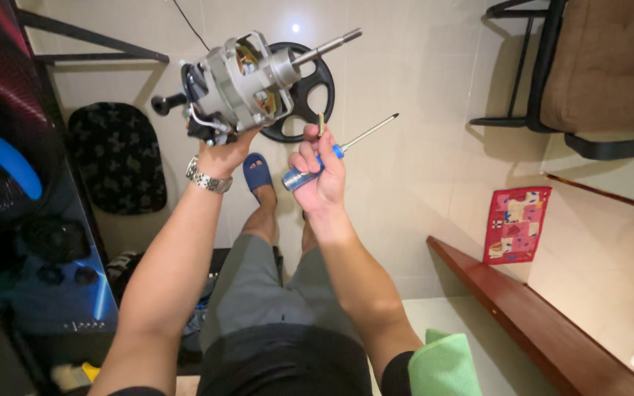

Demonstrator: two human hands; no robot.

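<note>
- Gripping from below, the left hand (223, 150) is clamped on a grey metal fan motor with copper windings and a long steel shaft (243, 79), held up in the air over the pale tiled floor (405, 183).
- A black knob sticks out of the fan motor on the side away from the shaft, and thin white wires run along its underside, just above the left hand.
- A silver metal wristwatch (208, 178) sits on the left wrist, just below the fan motor.
- The right hand (321, 172) is closed around a blue-handled screwdriver with a slim steel blade (335, 152), just beside and a little below the fan motor; the blade points up and away from the motor.
- The thumb and forefinger of the right hand also pinch a small brass-coloured screw (321, 123), upright, near the motor's shaft end.
- Behind the fan motor, on the floor, lies a black round plastic ring with spokes (310, 88), partly hidden by the motor.
- A blue rubber slipper (257, 174) on the person's foot shows between the two hands, below the fan motor.
- Well apart from the fan motor lie a dark patterned mat (117, 158) on one side and a small red patterned cloth (515, 224) on the other.
</note>
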